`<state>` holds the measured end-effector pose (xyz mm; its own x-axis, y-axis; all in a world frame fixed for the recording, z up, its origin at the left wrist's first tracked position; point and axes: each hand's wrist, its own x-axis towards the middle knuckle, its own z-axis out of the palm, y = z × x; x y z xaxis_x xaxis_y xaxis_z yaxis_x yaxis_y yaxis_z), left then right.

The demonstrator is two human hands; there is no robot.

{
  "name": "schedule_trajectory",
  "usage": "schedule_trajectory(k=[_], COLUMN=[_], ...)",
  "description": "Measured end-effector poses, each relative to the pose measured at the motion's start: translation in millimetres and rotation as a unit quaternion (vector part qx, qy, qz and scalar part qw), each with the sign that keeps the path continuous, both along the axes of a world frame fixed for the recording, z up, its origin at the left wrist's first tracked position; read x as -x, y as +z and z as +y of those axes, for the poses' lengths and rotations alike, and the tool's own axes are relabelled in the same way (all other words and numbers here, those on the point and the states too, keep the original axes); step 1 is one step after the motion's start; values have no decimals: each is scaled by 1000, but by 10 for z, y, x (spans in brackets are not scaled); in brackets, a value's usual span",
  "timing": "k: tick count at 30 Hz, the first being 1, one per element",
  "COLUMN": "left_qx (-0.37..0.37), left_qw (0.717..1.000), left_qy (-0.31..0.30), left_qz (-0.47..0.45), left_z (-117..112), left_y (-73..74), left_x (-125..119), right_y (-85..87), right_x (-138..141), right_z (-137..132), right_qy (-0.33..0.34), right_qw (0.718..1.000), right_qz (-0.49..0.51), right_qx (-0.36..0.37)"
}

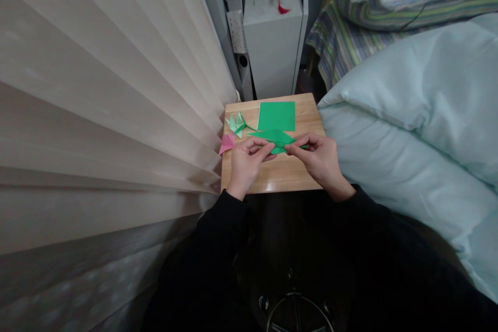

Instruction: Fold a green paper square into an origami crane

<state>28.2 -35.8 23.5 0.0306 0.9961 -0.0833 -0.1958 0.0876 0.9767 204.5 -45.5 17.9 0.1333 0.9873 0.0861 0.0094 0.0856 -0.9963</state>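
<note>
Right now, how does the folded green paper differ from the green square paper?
The left hand and right hand hold the folded green paper; the green square paper lies flat on the wooden tabletop. The folded green paper tapers at its left end; the green square paper has straight edges. Both are green.

Head view — forward, steeply down

dim, soft light; faint glare on the wooden table [281,177]; dark sleeves [223,220] lose detail.
</note>
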Motion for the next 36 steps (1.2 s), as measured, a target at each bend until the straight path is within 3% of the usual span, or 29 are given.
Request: schedule_trajectory(k=[12, 22, 29, 36], left_qx=[-55, -71, -76, -46], left_qw=[998, 991, 987, 979], left_qy=[27, -94, -119, -187], left_qz=[29, 70, 76, 73], left_z=[-19, -45, -68, -67], left_y=[-7, 127, 121, 80], left_x=[-29, 82, 78, 85], right_y=[39, 24, 35, 92], right_x=[37, -110, -144, -186], right_z=[4, 65, 87, 97], right_qy=[18, 81, 106, 104], right_qw=[998, 990, 981, 969], right_qz=[66, 97, 121, 150], right_qx=[-13, 61, 106, 169])
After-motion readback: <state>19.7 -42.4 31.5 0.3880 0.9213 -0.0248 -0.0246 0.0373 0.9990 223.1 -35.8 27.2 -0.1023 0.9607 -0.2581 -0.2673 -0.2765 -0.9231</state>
